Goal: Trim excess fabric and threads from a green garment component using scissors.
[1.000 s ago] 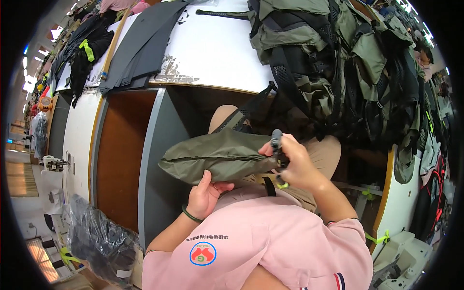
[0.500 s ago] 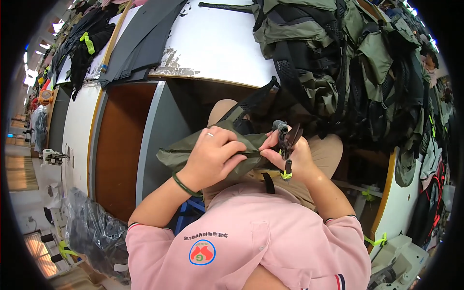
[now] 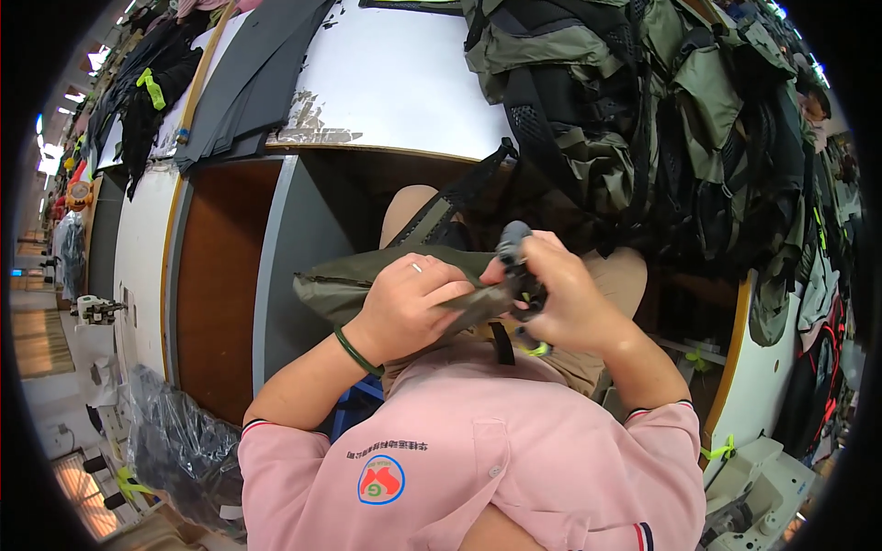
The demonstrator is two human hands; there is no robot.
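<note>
My left hand point(image 3: 415, 298), with a ring and a green bangle on the wrist, is closed on a dark olive fabric piece point(image 3: 344, 275) over my lap. A black mesh strap point(image 3: 455, 202) runs up from behind that piece. My right hand point(image 3: 574, 298) is closed around a dark hand tool with thick rounded ends point(image 3: 516, 241) and a yellow-green tie. Motion blurs the tool, so its exact kind is unclear. The fabric's right end meets the tool and my right fingers; whether they touch cannot be made out.
A white worktop point(image 3: 395, 83) with a chipped edge lies ahead, with grey sheets point(image 3: 253, 78) at its left. Olive and black backpacks point(image 3: 588, 101) are heaped at the right. Below are open compartments point(image 3: 230, 275). A plastic bag point(image 3: 175, 450) lies left, a sewing machine point(image 3: 753, 505) lower right.
My right hand has turned, and the tool has swung in it beside the fabric. Before, my right fingertips pinched the fabric's edge. My left hand keeps its hold; the view has shifted slightly.
</note>
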